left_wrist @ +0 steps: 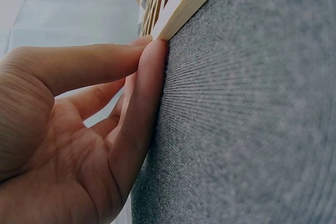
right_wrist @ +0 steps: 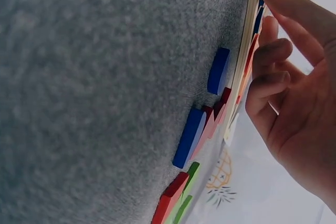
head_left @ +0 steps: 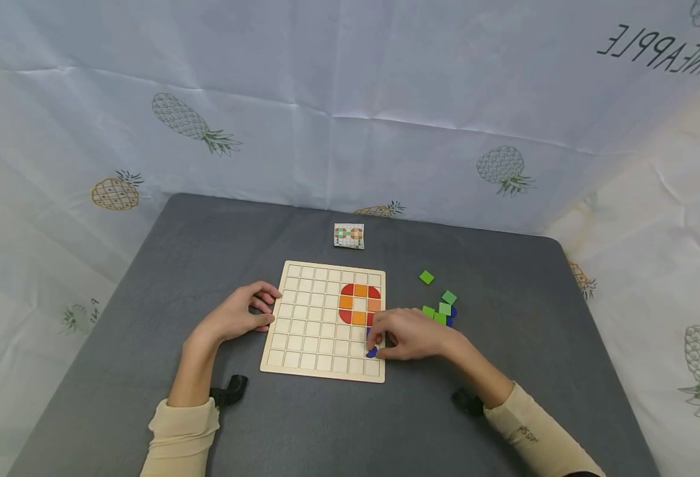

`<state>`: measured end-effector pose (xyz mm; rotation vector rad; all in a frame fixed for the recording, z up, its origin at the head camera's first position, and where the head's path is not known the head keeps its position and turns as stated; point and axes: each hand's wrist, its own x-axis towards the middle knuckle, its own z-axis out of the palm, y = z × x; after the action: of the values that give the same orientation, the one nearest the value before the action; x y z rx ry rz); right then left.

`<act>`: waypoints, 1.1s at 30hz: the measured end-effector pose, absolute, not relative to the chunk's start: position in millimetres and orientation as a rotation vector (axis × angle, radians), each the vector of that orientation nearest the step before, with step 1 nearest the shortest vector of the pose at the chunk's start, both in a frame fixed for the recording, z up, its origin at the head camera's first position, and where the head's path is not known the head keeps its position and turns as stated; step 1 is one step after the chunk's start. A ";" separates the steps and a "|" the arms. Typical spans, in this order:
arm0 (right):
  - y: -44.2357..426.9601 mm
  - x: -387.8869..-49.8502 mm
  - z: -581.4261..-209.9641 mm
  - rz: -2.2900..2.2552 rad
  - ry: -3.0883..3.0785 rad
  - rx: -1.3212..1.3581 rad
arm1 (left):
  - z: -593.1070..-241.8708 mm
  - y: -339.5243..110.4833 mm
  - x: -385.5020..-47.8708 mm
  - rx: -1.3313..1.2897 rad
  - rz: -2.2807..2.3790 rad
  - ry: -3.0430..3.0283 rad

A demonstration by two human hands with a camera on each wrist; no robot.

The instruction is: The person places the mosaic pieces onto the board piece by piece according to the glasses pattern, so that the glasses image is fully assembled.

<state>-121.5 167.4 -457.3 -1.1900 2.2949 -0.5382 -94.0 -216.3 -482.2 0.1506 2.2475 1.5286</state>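
A pale wooden grid board (head_left: 308, 331) lies flat on the table. My left hand (head_left: 239, 310) is at its left side, thumb and fingertips touching the edge, as the left wrist view also shows. Over the board's lower right part, my right hand (head_left: 412, 334) pinches a blue tile (head_left: 371, 352) between thumb and fingertips, at a grid square. Another blue tile (right_wrist: 258, 20) sits just above it, partly hidden by the fingers. Higher up, red corner tiles (head_left: 346, 317) and orange square tiles (head_left: 360, 290) form a ring on the board.
Loose green tiles (head_left: 445, 309) and blue tiles (head_left: 453, 311) lie right of the board, partly behind my right hand. Red tiles (right_wrist: 170, 196) show among them in the right wrist view. A small printed pattern card (head_left: 349, 236) lies beyond the board, near the table's far edge.
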 end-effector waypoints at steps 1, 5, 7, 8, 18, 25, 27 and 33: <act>167.4 -121.1 -457.5 -0.542 2.304 -1.191 | -482.1 -216.3 -94.0 0.150 1.530 2.246; 167.5 -119.6 -458.7 -0.578 2.359 -1.189 | -481.6 -216.4 -93.9 0.151 1.526 2.250; 167.4 -119.1 -459.6 -0.592 2.389 -1.188 | -481.5 -216.6 -93.9 0.154 1.522 2.253; 167.4 -119.0 -460.1 -0.596 2.402 -1.188 | -481.6 -216.7 -93.9 0.156 1.521 2.254; 178.8 -120.3 -460.3 -0.681 2.406 -1.144 | -482.4 -217.3 -94.0 0.164 1.518 2.248; 202.1 -120.0 -456.7 -0.760 2.384 -1.055 | -482.8 -217.2 -94.0 0.155 1.518 2.246; 209.6 -119.5 -456.6 -0.774 2.388 -1.042 | -482.8 -217.0 -94.1 0.154 1.520 2.247; 229.6 -117.7 -456.9 -0.769 2.397 -1.011 | -482.3 -216.8 -93.8 0.151 1.528 2.245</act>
<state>-117.7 229.6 -456.9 -1.0113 2.3971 -0.7688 -93.8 -216.8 -482.3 0.1514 2.2450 1.5278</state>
